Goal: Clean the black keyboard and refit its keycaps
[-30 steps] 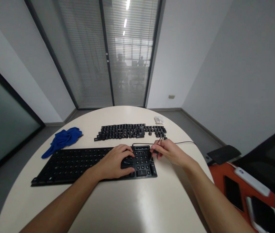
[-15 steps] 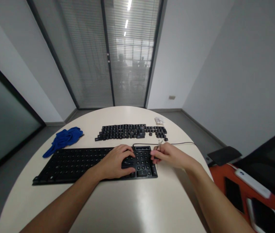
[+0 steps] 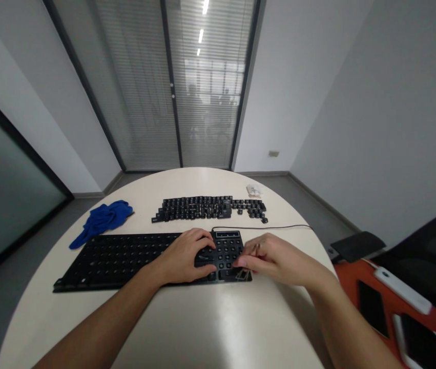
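A black keyboard (image 3: 125, 259) lies across the table, most of its main key area stripped of caps. My left hand (image 3: 185, 259) rests on it just left of the number pad, thumb and fingers apart and pressing on its surface. My right hand (image 3: 266, 259) is closed round a wire keycap puller (image 3: 244, 275), whose thin metal loops reach down over the pad's lower right corner. Whether the loops are hooked on a keycap I cannot tell. Behind the keyboard, loose black keycaps (image 3: 194, 208) are laid out in rows.
A blue cloth (image 3: 106, 220) lies crumpled at the left. A small clear plastic bag (image 3: 253, 190) sits at the far right, and the keyboard cable (image 3: 275, 227) runs off the right edge. Beside the table, an orange surface (image 3: 350, 287) holds a white power strip (image 3: 402, 290) and phones.
My right hand has come down toward the number pad's lower right corner and turned, so the puller's wire loops now point down at the keys. My left hand stays in place.
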Demonstrator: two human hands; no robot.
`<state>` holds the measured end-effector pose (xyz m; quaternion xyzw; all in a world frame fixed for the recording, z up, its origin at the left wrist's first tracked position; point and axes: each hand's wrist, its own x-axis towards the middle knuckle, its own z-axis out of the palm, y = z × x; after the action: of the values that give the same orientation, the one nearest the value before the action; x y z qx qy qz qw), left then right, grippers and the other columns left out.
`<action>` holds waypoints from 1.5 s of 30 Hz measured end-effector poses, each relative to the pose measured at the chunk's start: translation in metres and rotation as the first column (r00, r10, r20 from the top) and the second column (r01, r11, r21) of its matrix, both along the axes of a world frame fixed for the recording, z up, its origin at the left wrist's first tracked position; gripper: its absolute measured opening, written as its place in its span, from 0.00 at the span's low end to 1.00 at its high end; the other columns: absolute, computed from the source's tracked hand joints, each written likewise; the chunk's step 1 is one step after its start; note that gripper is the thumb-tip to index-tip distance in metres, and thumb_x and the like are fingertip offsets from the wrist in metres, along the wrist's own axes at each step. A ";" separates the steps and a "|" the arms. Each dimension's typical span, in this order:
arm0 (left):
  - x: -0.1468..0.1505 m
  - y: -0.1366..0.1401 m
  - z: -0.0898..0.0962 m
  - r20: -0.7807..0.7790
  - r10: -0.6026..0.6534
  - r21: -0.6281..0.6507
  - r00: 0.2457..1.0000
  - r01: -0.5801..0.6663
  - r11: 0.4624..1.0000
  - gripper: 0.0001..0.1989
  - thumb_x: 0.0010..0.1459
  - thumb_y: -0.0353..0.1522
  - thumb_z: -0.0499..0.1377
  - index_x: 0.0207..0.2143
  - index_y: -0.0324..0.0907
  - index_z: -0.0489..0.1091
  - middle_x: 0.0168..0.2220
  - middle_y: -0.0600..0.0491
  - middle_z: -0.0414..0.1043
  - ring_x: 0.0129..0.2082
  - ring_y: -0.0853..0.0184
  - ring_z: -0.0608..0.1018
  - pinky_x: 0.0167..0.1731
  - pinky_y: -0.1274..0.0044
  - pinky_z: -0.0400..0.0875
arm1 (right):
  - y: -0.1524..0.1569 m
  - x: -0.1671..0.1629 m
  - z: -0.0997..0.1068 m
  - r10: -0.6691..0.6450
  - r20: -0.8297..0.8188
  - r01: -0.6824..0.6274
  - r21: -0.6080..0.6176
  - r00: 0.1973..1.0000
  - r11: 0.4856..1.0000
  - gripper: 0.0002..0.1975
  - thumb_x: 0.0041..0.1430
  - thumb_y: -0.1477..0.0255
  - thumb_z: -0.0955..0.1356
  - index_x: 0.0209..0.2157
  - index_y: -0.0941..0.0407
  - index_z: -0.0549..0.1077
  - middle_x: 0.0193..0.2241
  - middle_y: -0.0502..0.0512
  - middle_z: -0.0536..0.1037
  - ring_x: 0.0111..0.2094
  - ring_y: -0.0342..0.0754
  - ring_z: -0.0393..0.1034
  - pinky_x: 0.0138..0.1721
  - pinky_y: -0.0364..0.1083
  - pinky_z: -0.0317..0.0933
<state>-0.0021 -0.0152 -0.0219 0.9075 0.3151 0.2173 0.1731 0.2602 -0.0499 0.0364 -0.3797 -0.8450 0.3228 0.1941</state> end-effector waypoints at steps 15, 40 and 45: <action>0.000 0.000 0.002 0.003 -0.017 0.000 1.000 0.017 1.000 0.18 0.54 0.38 0.66 0.46 0.45 0.70 0.49 0.47 0.69 0.52 0.56 0.71 0.54 0.63 0.67 | 0.018 0.030 -0.021 -0.317 -0.181 0.261 -0.274 0.931 0.926 0.21 0.62 0.53 0.67 0.31 0.58 0.73 0.26 0.54 0.77 0.27 0.47 0.75 0.31 0.44 0.68; 0.000 0.000 0.001 0.011 -0.014 -0.003 1.000 0.014 1.000 0.17 0.54 0.38 0.65 0.46 0.45 0.70 0.50 0.47 0.69 0.52 0.56 0.71 0.55 0.62 0.67 | 0.024 0.015 -0.062 -0.501 -0.467 0.477 -0.178 0.729 0.861 0.22 0.64 0.51 0.63 0.30 0.56 0.67 0.25 0.51 0.72 0.20 0.42 0.64 0.20 0.41 0.59; 0.000 0.000 0.000 0.013 -0.020 0.001 1.000 0.020 1.000 0.18 0.54 0.38 0.65 0.46 0.45 0.70 0.50 0.47 0.68 0.52 0.56 0.70 0.55 0.63 0.66 | 0.024 0.016 -0.060 -0.466 -0.432 0.452 -0.141 0.772 0.881 0.24 0.65 0.50 0.62 0.30 0.57 0.69 0.27 0.53 0.73 0.22 0.44 0.69 0.25 0.43 0.64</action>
<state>-0.0021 -0.0149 -0.0216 0.9094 0.3046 0.2213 0.1770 0.2760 -0.0258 -0.0240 -0.4910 -0.6528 0.3572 0.4529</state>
